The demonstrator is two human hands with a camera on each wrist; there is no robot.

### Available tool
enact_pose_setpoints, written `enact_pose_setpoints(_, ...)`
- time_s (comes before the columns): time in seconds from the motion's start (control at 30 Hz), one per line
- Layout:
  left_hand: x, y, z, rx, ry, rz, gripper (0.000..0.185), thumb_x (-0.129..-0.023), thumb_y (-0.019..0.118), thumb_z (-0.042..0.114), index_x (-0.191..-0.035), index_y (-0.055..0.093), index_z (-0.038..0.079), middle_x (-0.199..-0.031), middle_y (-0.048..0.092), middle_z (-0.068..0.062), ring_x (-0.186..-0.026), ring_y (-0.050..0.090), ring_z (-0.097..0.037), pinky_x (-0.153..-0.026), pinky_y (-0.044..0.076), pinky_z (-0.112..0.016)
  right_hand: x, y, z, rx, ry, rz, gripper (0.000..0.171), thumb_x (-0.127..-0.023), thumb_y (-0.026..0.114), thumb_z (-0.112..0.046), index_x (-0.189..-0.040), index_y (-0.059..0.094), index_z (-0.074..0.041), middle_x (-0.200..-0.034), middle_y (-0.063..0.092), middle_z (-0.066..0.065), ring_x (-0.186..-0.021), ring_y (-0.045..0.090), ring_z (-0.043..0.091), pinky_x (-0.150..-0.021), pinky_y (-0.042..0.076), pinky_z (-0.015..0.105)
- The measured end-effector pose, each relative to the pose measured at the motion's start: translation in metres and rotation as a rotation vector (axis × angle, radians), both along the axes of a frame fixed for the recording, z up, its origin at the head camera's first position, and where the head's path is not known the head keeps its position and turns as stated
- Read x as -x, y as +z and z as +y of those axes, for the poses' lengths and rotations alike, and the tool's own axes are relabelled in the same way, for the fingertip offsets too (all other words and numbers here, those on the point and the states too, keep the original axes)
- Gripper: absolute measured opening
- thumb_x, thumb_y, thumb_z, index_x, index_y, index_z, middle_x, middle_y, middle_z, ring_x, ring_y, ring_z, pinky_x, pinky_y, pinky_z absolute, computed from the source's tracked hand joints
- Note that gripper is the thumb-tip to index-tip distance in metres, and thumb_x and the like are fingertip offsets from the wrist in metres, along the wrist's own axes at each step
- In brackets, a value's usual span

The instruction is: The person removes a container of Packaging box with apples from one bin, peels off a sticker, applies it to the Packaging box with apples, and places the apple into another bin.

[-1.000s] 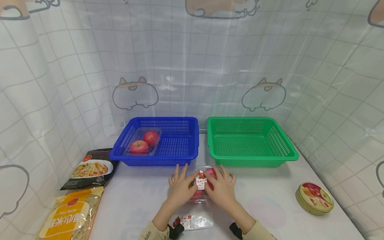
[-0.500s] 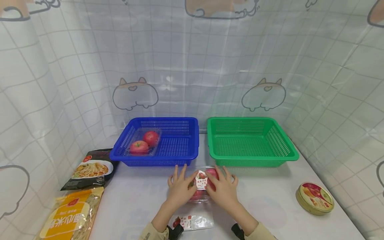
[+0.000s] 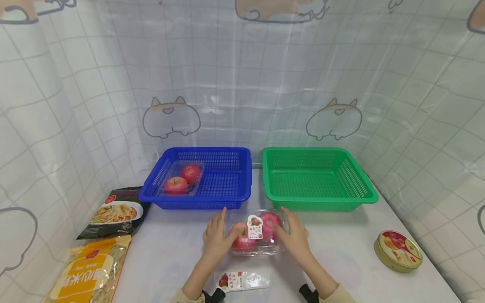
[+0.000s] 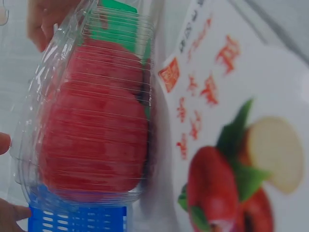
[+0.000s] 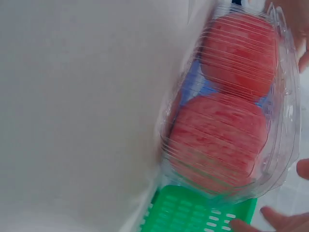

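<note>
The clear clamshell (image 3: pixel 257 231) of two apples (image 3: pixel 270 226) should feel fairly heavy, its thin plastic slippery and easily dented; grip both short ends. It lies on the worktop (image 3: pixel 166 256) between left hand (image 3: pixel 217 240) and right hand (image 3: pixel 296 236), fingers loosely spread, ungripping; I cannot tell whether they touch.

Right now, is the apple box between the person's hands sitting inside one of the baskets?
No, the apple box stands on the white table, in front of the blue basket and the green basket.
</note>
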State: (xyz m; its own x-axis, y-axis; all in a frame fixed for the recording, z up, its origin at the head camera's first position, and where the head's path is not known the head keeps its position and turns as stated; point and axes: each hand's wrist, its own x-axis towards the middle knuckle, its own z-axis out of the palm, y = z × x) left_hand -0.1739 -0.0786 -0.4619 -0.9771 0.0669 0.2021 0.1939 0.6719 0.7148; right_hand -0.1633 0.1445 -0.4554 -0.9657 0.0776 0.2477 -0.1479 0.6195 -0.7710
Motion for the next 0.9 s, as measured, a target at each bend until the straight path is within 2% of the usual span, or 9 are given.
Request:
enact_pose_setpoints(0.17,0.002,-0.005,-0.001,-0.124,0.015,-0.098,0.077,-0.088,0.055,0.042,-0.146,0.021,0.006,-0.146,0.025,-0.025,-0.133,0.016,-0.05,-0.097,0.01,-0.07,0.001,0.0,0.006,0.319,0.048,-0.163,0.064,-0.088,0.056,-0.018,-0.143,0.026,-0.002,-0.145,0.027,0.026,-0.132,0.022,0.046,-0.101,0.022,0.064)
enact_pose_setpoints(0.33,0.007,-0.007,-0.001,-0.192,0.025,-0.151,0.08,-0.088,0.056,0.039,-0.146,0.017,0.0,-0.145,0.024,-0.03,-0.131,0.022,-0.05,-0.097,0.012,-0.07,0.002,-0.001,0.008,0.478,0.054,-0.297,0.075,-0.089,0.055,-0.021,-0.147,0.01,-0.003,-0.145,0.019,0.03,-0.131,0.02,0.05,-0.102,0.022,0.062)
enact_pose_setpoints(0.47,0.008,-0.007,0.0,-0.223,0.036,-0.192,0.082,-0.086,0.056,0.038,-0.144,0.016,-0.005,-0.141,0.028,-0.032,-0.129,0.024,-0.051,-0.098,0.012,-0.07,0.004,-0.003,0.009,0.536,0.059,-0.37,0.079,-0.088,0.053,-0.021,-0.146,0.003,0.002,-0.143,0.018,0.036,-0.13,0.019,0.051,-0.103,0.019,0.061)
enact_pose_setpoints(0.67,0.009,-0.009,0.001,-0.241,0.042,-0.238,0.083,-0.085,0.056,0.039,-0.143,0.017,-0.006,-0.139,0.032,-0.033,-0.128,0.025,-0.052,-0.098,0.014,-0.069,0.003,-0.005,0.009,0.558,0.075,-0.435,0.076,-0.088,0.049,-0.023,-0.143,0.007,0.008,-0.141,0.021,0.037,-0.131,0.02,0.048,-0.103,0.02,0.062)
enact_pose_setpoints(0.9,0.009,-0.011,0.003,-0.204,0.018,-0.211,0.075,-0.086,0.056,0.035,-0.14,0.028,-0.008,-0.137,0.034,-0.034,-0.126,0.029,-0.052,-0.096,0.02,-0.069,0.003,-0.006,0.007,0.549,0.079,-0.458,0.074,-0.09,0.048,-0.026,-0.144,0.009,0.005,-0.142,0.019,0.036,-0.131,0.019,0.049,-0.101,0.02,0.064)
